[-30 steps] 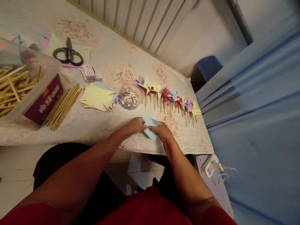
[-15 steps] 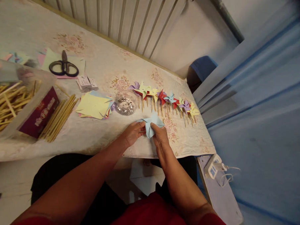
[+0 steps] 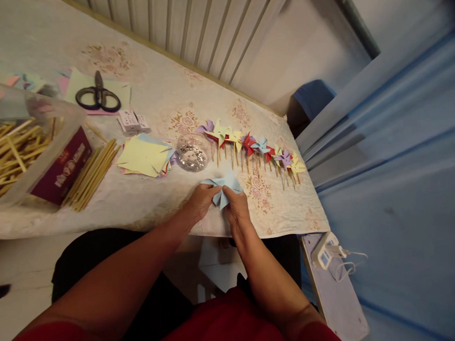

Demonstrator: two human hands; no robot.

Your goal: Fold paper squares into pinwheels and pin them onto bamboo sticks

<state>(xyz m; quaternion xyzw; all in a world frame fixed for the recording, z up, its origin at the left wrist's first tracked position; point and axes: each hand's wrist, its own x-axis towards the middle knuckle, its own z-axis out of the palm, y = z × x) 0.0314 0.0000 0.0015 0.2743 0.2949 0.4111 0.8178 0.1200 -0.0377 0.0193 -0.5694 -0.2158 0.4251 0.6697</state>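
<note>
Blue paper (image 3: 220,198), pinched in 2 hands (image 3: 200,201) (image 3: 237,205) (seemingly part-folded).

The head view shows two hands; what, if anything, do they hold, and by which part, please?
Blue paper: the left hand grips its left part, the right hand its right, both near the middle.

No word, brand or number can be made out with certainty. By the near edge of the tabletop (image 3: 158,68), on its left part, a clear plastic container (image 3: 74,115) carries a purple label (image 3: 49,187) with a row of large, pale, Chinese-looking characters and a fainter, reddish mark above them; all are too blurred to read. Farther in from that edge, small white boxes (image 3: 129,121) bear dark printed marks, too small to decipher.
</note>
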